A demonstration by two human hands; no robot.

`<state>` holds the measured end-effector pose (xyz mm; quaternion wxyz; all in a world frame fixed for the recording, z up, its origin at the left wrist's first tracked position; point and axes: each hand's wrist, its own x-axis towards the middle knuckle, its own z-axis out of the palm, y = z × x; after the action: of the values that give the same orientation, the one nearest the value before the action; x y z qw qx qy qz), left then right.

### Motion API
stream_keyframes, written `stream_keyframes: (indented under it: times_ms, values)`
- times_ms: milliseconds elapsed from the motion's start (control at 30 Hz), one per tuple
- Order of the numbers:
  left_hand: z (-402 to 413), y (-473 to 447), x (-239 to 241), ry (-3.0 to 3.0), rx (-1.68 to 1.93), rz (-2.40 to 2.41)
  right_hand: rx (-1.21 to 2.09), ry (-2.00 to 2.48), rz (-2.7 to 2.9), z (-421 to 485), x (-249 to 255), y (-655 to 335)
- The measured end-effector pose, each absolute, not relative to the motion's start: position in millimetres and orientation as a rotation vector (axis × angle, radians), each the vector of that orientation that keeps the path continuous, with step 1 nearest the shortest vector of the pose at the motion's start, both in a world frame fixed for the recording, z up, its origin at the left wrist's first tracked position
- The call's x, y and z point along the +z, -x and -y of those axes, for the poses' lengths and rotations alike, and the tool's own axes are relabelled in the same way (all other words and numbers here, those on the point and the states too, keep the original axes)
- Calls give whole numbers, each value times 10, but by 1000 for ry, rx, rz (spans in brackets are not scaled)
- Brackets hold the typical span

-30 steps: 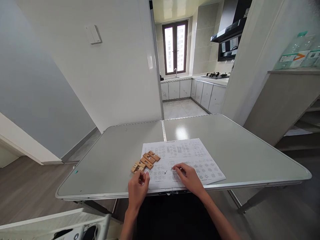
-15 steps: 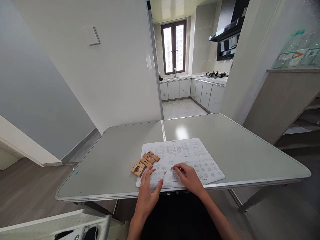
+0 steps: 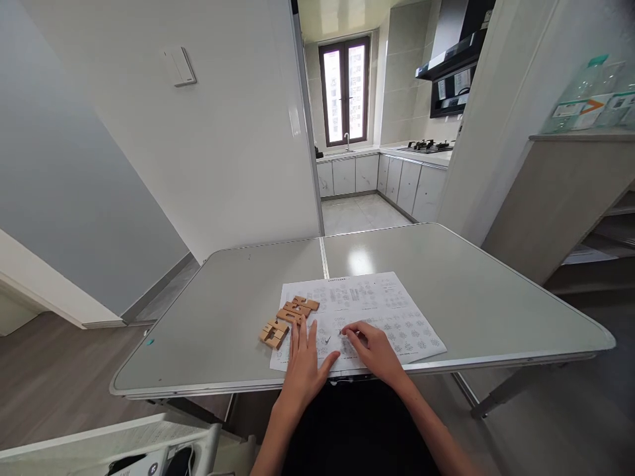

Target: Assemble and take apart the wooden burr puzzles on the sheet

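My left hand [image 3: 306, 363] is open, palm down over the left part of a printed paper sheet [image 3: 364, 308]. Its fingertips reach the near edge of a group of flat wooden puzzle pieces [image 3: 292, 315] with cut-out notches; whether they press on one is hard to tell. Another cluster of wooden pieces [image 3: 274, 334] lies to the left, partly off the sheet. On the paper, my right hand [image 3: 370, 347] is closed in a pinch, with something small and dark at its fingertips that I cannot make out. A small dark mark [image 3: 328, 340] shows between the hands.
The sheet lies near the front edge of a grey folding table [image 3: 476, 297] with a metal rim. A white chair or stool [image 3: 169, 436] holding items stands at lower left. Plastic bottles [image 3: 585, 99] stand on a shelf at right. A kitchen opens beyond the table.
My left hand has moved right, and the upper wooden pieces have shifted right and turned, leaving a gap from the left cluster. My right hand stays in place.
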<state>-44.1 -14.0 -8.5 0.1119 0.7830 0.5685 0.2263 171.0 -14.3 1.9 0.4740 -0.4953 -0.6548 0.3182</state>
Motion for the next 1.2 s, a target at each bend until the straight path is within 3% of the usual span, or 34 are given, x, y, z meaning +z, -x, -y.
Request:
stream_keyframes:
  times_ms: [233,500,1200]
  values:
    - [-246,365,-111,-2399,706,-1655,773,1222,1598,139,33,-1710]
    - [-509,306,-76,-2354,500,-1720,773,1225,1606,149,57,-1713]
    - [107,233,187,-2552,454,-1196,737,1196,1613,127,9,-1710]
